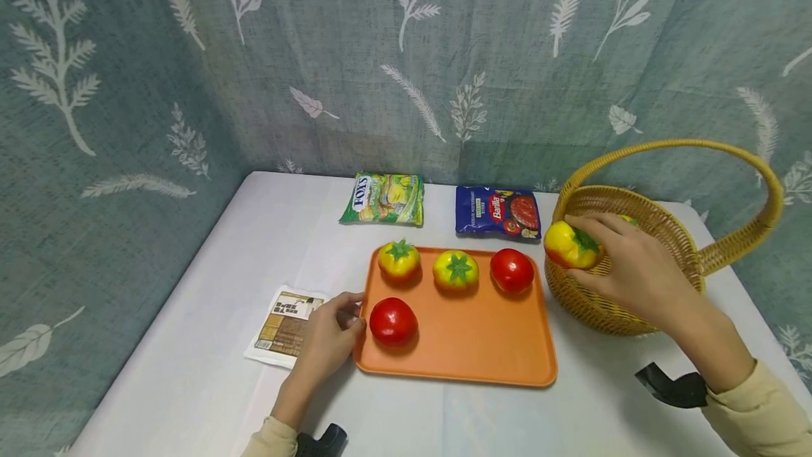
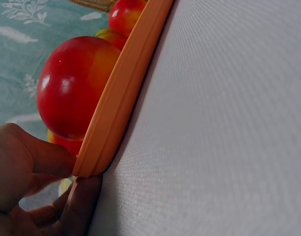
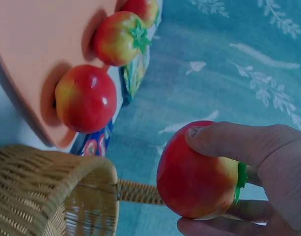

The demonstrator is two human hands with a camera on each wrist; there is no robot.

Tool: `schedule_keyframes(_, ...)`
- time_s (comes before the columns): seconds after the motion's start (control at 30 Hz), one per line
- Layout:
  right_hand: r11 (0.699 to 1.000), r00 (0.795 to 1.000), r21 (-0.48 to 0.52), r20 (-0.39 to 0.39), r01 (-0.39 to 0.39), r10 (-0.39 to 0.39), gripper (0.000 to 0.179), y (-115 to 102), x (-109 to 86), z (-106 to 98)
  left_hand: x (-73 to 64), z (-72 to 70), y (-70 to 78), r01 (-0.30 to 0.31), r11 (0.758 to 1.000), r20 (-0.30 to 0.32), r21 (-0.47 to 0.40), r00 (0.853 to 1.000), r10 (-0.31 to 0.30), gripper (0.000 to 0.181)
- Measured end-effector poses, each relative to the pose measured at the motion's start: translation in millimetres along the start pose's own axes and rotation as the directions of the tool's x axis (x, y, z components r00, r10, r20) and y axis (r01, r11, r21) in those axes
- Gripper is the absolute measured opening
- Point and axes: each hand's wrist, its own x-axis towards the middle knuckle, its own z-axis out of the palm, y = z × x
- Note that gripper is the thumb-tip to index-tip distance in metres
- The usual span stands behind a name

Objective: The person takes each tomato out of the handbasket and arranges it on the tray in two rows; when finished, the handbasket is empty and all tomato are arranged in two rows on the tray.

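My right hand point(image 1: 634, 266) grips a red-and-yellow tomato point(image 1: 569, 245) with a green leafy top, over the left rim of the wicker basket point(image 1: 688, 245). In the right wrist view, the thumb lies across the red side of the held tomato point(image 3: 194, 172). My left hand point(image 1: 330, 333) pinches the left edge of the orange tray point(image 1: 469, 344), thumb at the rim and fingers below it in the left wrist view. On the tray lie a red tomato point(image 1: 393, 321), another red one at the back right, and two yellow-red tomatoes along its back edge.
A green FOX'S candy bag point(image 1: 385, 199) and a blue Barilla packet point(image 1: 497, 213) lie behind the tray. Left of it is a brown-and-white packet point(image 1: 285, 326), partly behind my left hand. The basket's tall handle point(image 1: 672, 143) arches up on the right; patterned cloth walls surround the table.
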Motion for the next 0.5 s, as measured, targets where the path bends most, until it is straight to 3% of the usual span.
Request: schedule_keyframes(0.5,0.999,0.999,0.040,0.037,0.006,-0.008,0.070,-27.3,5.9,14.5,0.5,-1.3,-0.4,0.016,1.000,0.020,-0.003,1.000,-0.015,0.037)
